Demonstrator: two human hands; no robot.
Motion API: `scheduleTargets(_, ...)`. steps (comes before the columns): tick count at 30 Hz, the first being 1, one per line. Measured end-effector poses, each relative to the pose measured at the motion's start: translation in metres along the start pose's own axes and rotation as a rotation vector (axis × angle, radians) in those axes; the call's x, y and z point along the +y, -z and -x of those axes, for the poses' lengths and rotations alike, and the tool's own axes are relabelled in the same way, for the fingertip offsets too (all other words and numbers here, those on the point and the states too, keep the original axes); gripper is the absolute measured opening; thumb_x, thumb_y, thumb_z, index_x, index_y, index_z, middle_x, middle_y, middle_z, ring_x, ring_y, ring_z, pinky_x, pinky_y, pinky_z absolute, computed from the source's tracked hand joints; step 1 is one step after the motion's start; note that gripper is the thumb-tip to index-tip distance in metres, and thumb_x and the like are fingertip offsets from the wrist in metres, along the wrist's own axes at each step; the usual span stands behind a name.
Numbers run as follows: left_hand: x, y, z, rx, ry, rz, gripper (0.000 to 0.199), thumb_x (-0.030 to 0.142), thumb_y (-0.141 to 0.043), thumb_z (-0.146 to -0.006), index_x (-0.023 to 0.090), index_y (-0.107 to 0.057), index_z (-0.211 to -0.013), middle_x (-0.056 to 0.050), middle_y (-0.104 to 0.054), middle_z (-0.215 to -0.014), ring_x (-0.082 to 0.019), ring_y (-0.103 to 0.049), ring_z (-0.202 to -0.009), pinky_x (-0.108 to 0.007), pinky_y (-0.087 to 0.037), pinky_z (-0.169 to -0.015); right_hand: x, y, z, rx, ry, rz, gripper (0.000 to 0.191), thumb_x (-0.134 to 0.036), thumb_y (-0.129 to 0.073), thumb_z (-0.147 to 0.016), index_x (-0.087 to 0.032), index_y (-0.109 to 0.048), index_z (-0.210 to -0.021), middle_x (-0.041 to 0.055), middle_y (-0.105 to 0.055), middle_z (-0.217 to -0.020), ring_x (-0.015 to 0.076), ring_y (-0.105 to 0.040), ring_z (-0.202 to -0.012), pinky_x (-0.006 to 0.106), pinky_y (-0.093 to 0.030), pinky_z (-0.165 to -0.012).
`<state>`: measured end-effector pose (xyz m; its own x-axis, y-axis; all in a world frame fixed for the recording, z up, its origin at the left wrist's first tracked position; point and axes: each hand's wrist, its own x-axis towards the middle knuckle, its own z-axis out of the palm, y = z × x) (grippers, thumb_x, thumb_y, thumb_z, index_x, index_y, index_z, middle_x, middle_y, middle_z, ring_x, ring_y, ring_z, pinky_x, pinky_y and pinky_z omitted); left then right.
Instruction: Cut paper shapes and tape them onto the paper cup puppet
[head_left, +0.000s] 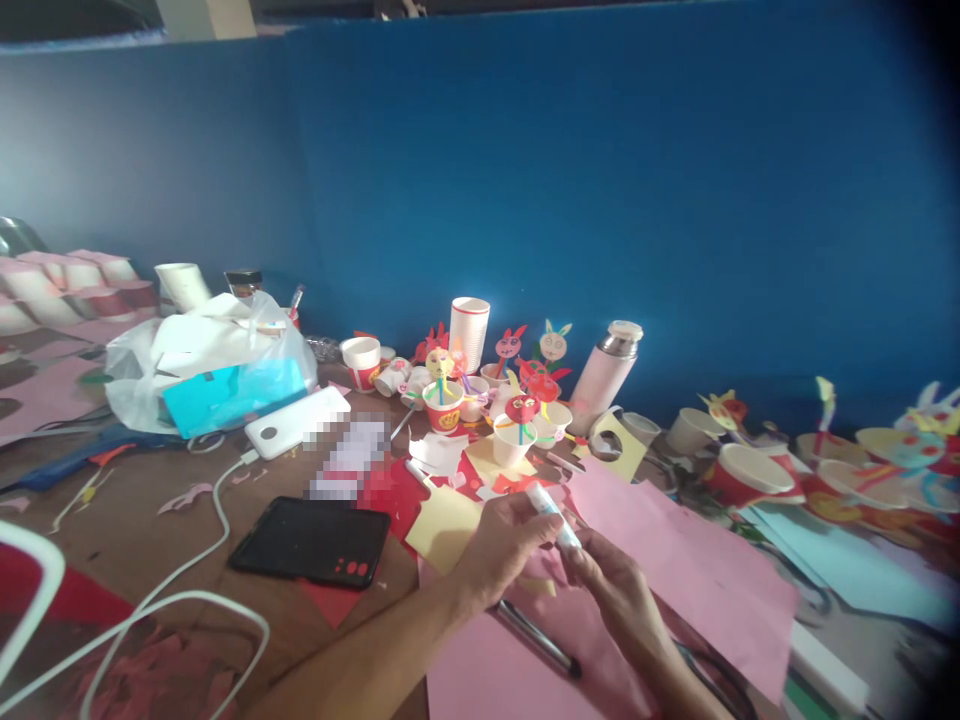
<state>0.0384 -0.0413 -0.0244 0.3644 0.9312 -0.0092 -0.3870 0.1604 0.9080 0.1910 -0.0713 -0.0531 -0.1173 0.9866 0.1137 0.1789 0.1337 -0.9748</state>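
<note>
A white glue-stick-like tube [553, 516] is held between both hands above the pink paper [517, 665]. My left hand [504, 540] has its fingers wrapped round the tube's upper part. My right hand [606, 572] pinches the lower end. Beneath them, a dark pen [538, 640] lies on the pink sheet. Yellow paper [444, 525] is just left of my left hand. Beyond the hands stands a white cup [514, 440] with a red paper face on a stick.
A black phone [310, 540], white power bank [298, 422] and cable lie left. Behind are a plastic bag [142, 375], stacked cups [469, 335] and a pink thermos [604, 380]. More decorated cups [754, 475] stand right, before a blue partition [600, 170].
</note>
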Motion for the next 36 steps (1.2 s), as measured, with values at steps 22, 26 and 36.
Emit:
scheduleTargets(22, 0.067, 0.068, -0.015, 0.273, -0.302, 0.146, 0.026, 0.044, -0.049, -0.079, 0.018, -0.048, -0.08, 0.003, -0.05, -0.061, -0.007, -0.043, -0.044, -0.019, -0.033, -0.04, -0.026, -0.099, -0.111, -0.216, 0.246, 1.054, 0.017, -0.022, -0.057, -0.08, -0.016, -0.064, -0.094, 0.0127, -0.064, -0.097, 0.0258, -0.06, -0.095, 0.032, -0.046, -0.074)
scheduleTargets(26, 0.065, 0.065, -0.015, 0.178, -0.239, 0.149, 0.022, 0.039, -0.051, -0.076, 0.018, -0.048, -0.084, 0.004, -0.05, -0.061, -0.005, -0.04, -0.041, -0.017, -0.028, -0.038, -0.02, -0.094, -0.112, -0.216, 0.261, 1.077, 0.013, -0.022, -0.058, -0.081, -0.015, -0.063, -0.089, 0.0113, -0.066, -0.093, 0.0237, -0.061, -0.091, 0.032, -0.047, -0.075)
scheduleTargets(36, 0.059, 0.058, -0.016, 0.095, -0.214, 0.033, 0.026, 0.04, -0.06, -0.073, 0.015, -0.055, -0.08, 0.002, -0.052, -0.065, -0.004, -0.042, -0.045, -0.017, -0.03, -0.041, 0.0, -0.102, -0.112, -0.152, 0.345, 0.948, 0.019, -0.031, -0.057, -0.084, -0.014, -0.062, -0.09, 0.006, -0.065, -0.091, 0.0195, -0.06, -0.086, 0.039, -0.047, -0.079)
